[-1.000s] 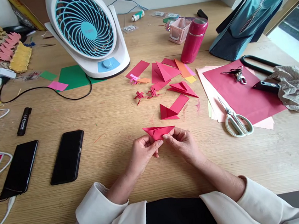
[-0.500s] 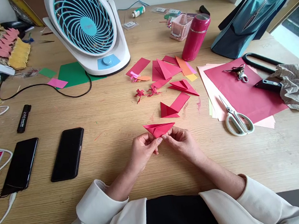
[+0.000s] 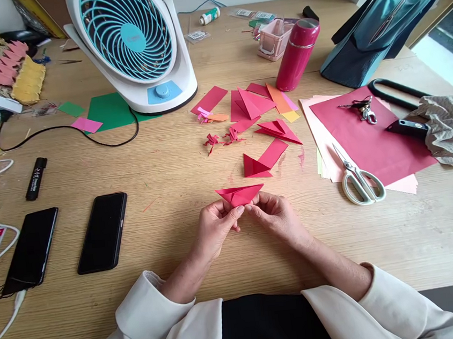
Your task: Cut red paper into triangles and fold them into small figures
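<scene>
A small folded red paper (image 3: 240,195) is pinched between both hands, its long straight edge facing away from me. My left hand (image 3: 218,223) grips its lower left side, thumb on top. On the lower right side, my right hand (image 3: 275,214) holds it with thumb and curled fingers. The two thumb tips nearly meet at the bottom corner. Just beyond lie a red folded piece with a strip (image 3: 256,166), another folded red piece (image 3: 278,131) and two small red paper figures (image 3: 231,135). Farther back are more red papers (image 3: 210,101) and an orange strip (image 3: 278,99).
White-handled scissors (image 3: 359,181) lie right, by a large red sheet (image 3: 372,138) with keys (image 3: 364,109). A pink bottle (image 3: 298,57), a fan (image 3: 132,44) and a teal bag (image 3: 369,30) stand behind. Two phones (image 3: 102,232) and a black marker (image 3: 36,178) are left.
The folded red paper has shifted very slightly to the left in the fingers. Both hands keep nearly the same pinch and place.
</scene>
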`<act>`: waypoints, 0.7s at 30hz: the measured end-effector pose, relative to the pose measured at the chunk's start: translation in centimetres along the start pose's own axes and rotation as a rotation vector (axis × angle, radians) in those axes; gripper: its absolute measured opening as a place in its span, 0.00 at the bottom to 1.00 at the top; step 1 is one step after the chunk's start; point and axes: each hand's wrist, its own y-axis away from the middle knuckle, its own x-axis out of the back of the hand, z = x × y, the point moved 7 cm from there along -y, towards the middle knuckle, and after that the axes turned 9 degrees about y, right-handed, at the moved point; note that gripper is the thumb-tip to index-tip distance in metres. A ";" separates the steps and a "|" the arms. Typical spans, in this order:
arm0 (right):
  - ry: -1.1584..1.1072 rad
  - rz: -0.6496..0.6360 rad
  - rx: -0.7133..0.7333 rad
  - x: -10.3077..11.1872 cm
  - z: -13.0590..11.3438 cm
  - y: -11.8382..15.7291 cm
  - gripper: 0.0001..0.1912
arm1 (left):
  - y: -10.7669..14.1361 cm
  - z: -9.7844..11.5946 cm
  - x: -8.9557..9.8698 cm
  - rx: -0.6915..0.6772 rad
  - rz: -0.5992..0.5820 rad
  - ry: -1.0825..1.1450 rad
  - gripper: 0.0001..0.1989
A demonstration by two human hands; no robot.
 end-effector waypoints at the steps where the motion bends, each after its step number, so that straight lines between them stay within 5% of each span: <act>1: 0.007 -0.008 0.001 0.0 0.0 0.0 0.18 | 0.0 0.0 0.0 0.002 0.000 0.006 0.16; 8: 0.117 0.010 0.065 0.1 -0.6 0.1 0.13 | -0.3 0.1 0.4 0.029 0.000 0.045 0.16; 21: 0.145 -0.030 0.006 -0.2 -0.2 0.2 0.20 | -0.1 -0.2 0.3 0.016 0.018 0.041 0.18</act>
